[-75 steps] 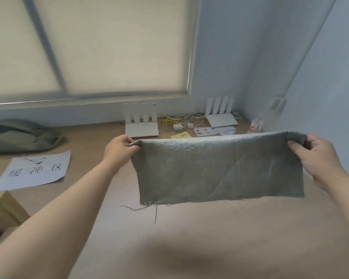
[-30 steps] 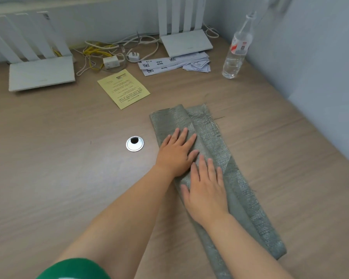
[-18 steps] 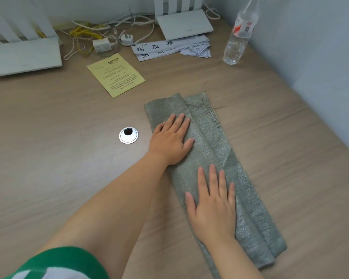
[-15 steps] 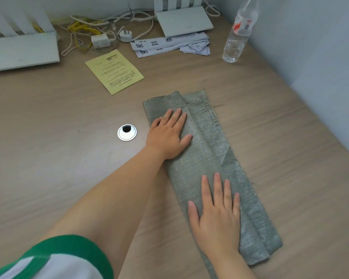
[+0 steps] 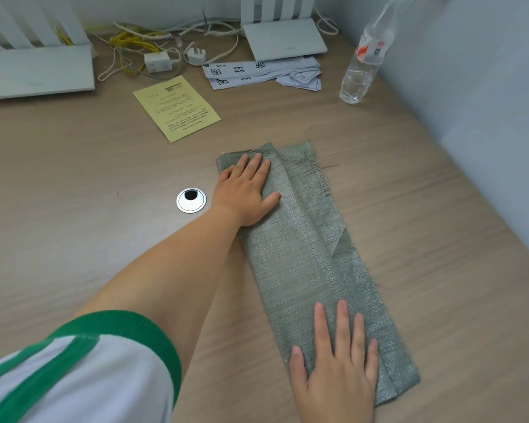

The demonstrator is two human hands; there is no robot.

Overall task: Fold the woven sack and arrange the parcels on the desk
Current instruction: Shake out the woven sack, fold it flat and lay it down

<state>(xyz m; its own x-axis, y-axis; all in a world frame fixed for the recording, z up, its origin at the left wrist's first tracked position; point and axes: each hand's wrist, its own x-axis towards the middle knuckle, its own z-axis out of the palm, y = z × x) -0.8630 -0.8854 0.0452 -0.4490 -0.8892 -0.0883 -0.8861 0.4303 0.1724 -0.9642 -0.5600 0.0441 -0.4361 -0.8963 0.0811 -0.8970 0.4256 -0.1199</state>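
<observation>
Soft, even, fairly bright light fills the scene, with no hard shadows; only a faint shade lies under the left forearm (image 5: 177, 264) on the worktop (image 5: 74, 184). A mild sheen shows on the wood grain and on the metal grommet (image 5: 191, 200). Focus is sharp at centre; the wide lens bends the routers at the top edge and stretches the sleeve (image 5: 74, 374) at lower left.

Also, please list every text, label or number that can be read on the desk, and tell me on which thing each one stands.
"密 封 条": large black characters on the top white paper strip.
White strip beneath: similar characters, partly covered, not fully readable.
Yellow leaflet: printed lines, too small to read.
Bottle label: red and white, blurred.
Small folded papers: print too small to read.
Woven sack: no text visible.
</observation>
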